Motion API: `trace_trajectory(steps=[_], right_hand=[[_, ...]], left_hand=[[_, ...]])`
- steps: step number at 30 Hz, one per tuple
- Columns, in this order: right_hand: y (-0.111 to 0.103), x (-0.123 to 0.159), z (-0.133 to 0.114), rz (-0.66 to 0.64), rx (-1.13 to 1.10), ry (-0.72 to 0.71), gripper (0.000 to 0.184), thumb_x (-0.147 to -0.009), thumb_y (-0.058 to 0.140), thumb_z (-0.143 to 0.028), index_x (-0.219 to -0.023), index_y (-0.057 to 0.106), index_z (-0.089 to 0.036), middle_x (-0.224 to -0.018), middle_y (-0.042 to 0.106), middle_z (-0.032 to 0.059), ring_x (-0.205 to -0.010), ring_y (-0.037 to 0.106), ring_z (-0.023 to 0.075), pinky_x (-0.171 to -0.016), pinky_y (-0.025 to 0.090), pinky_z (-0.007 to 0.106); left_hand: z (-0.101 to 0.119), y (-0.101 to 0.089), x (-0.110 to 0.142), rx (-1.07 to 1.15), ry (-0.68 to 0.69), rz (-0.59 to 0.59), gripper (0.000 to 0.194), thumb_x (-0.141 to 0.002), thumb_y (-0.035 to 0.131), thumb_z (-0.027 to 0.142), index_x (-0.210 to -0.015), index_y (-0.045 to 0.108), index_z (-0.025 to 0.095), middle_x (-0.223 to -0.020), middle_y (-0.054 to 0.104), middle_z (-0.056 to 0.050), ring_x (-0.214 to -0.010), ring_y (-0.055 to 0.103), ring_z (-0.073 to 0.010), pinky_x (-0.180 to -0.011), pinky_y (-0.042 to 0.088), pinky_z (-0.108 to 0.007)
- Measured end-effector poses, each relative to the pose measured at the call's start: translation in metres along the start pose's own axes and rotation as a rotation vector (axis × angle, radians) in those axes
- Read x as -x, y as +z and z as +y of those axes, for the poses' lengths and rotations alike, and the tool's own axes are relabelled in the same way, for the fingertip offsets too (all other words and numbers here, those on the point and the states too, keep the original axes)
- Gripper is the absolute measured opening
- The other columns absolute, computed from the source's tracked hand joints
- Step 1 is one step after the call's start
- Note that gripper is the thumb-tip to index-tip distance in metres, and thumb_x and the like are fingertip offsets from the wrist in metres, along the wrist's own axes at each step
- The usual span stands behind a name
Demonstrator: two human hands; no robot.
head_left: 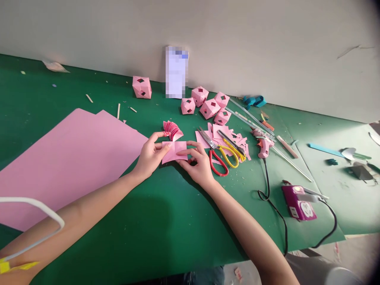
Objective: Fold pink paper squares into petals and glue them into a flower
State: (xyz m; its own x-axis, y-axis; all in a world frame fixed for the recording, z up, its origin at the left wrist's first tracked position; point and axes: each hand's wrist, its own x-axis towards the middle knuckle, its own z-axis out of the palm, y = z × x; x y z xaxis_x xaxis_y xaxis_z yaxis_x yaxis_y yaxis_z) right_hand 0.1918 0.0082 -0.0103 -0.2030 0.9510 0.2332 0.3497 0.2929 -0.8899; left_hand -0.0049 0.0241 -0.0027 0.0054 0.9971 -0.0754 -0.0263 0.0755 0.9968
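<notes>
Scissors (221, 152) right of folded paper (174, 151) — cubes (208, 106) behind.

I sit at a craft workbench: green mat (166, 221), pink paper sheets (68, 158), scissors (218, 154), glue gun (263, 146), folded paper cubes (208, 106).

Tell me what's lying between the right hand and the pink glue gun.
In the head view, two pairs of scissors, red-handled and yellow-handled, lie on pink paper scraps between the right hand and the glue gun.

Your one head camera looks forward and down from close above the table (166, 221), facing the back wall (267, 47).
</notes>
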Motion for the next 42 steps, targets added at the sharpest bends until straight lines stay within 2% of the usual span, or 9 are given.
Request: trace_trajectory(steps=[4,7,10,12,14,20,22,26,42], right_hand=[[0.0,-0.005,0.0,0.059,-0.083,0.113,0.033,-0.092,0.078,-0.054,-0.085,0.077,-0.021,-0.126,0.069,0.012,-0.092,0.072,0.0208,-0.064,0.063,0.031],[0.001,-0.006,0.0,0.08,-0.127,0.157,0.043,-0.088,0.078,-0.063,-0.084,0.073,-0.021,-0.122,0.068,0.0119,-0.095,0.071,0.022,-0.064,0.062,0.031],[0.001,-0.006,0.0,0.091,-0.131,0.18,0.047,-0.086,0.078,-0.068,-0.081,0.068,-0.022,-0.109,0.069,0.0086,-0.095,0.068,0.0218,-0.065,0.059,0.031],[0.001,-0.006,-0.001,0.075,-0.141,0.21,0.049,-0.086,0.078,-0.069,-0.078,0.061,-0.023,-0.092,0.066,0.004,-0.084,0.064,0.019,-0.066,0.057,0.031],[0.002,-0.006,-0.001,0.06,-0.17,0.238,0.049,-0.085,0.08,-0.068,-0.083,0.059,-0.024,-0.082,0.061,-0.0002,-0.075,0.06,0.0166,-0.066,0.055,0.03],[0.003,-0.007,0.0,0.114,-0.306,0.214,0.066,-0.077,0.09,-0.061,-0.123,0.055,-0.029,-0.098,0.066,-0.0002,-0.077,0.064,0.0153,-0.057,0.051,0.026],[0.001,-0.007,-0.002,0.09,-0.323,0.205,0.063,-0.079,0.09,-0.059,-0.125,0.059,-0.028,-0.099,0.068,0.0013,-0.082,0.066,0.0168,-0.061,0.053,0.027],[-0.002,-0.005,-0.005,0.036,-0.286,0.186,0.041,-0.086,0.084,-0.06,-0.101,0.074,-0.024,-0.102,0.076,0.0057,-0.09,0.07,0.0202,-0.071,0.056,0.031],[-0.005,-0.007,-0.011,0.049,-0.286,0.23,0.047,-0.079,0.085,-0.068,-0.085,0.074,-0.023,-0.091,0.077,0.0048,-0.082,0.07,0.0206,-0.07,0.057,0.032]], left_hand=[[0.001,-0.001,0.001,-0.018,0.019,-0.073,0.058,-0.091,0.074,0.065,-0.127,0.06,0.021,-0.071,0.073,0.002,-0.072,0.079,-0.023,-0.071,0.064,-0.033],[0.004,-0.001,0.004,0.04,0.026,-0.165,0.075,-0.084,0.079,0.073,-0.131,0.056,0.02,-0.082,0.077,-0.002,-0.082,0.082,-0.0267,-0.08,0.066,-0.038],[0.008,0.0,0.007,0.025,0.004,-0.216,0.088,-0.069,0.098,0.056,-0.135,0.053,0.022,-0.107,0.082,-0.008,-0.096,0.083,-0.0287,-0.088,0.066,-0.04],[0.009,0.001,0.009,-0.021,-0.006,-0.203,0.079,-0.074,0.096,0.047,-0.136,0.053,0.023,-0.1,0.082,-0.005,-0.093,0.083,-0.0271,-0.089,0.067,-0.04],[0.009,0.002,0.01,-0.035,0.0,-0.194,0.071,-0.081,0.091,0.045,-0.137,0.053,0.025,-0.09,0.081,-0.002,-0.086,0.082,-0.0262,-0.085,0.068,-0.04],[0.008,0.001,0.009,-0.032,-0.007,-0.181,0.07,-0.082,0.09,0.045,-0.137,0.053,0.023,-0.086,0.081,-0.001,-0.086,0.084,-0.0272,-0.085,0.069,-0.041],[0.009,0.001,0.01,-0.021,-0.014,-0.193,0.073,-0.081,0.091,0.047,-0.138,0.051,0.023,-0.089,0.082,-0.002,-0.091,0.085,-0.0289,-0.088,0.069,-0.042],[0.011,0.001,0.011,-0.038,-0.023,-0.21,0.081,-0.08,0.092,0.05,-0.142,0.049,0.021,-0.095,0.084,-0.006,-0.095,0.085,-0.0303,-0.09,0.068,-0.042],[0.003,0.003,0.008,-0.13,0.097,-0.26,0.069,-0.082,0.09,0.046,-0.137,0.054,0.024,-0.092,0.079,-0.001,-0.091,0.084,-0.0262,-0.088,0.068,-0.04]])
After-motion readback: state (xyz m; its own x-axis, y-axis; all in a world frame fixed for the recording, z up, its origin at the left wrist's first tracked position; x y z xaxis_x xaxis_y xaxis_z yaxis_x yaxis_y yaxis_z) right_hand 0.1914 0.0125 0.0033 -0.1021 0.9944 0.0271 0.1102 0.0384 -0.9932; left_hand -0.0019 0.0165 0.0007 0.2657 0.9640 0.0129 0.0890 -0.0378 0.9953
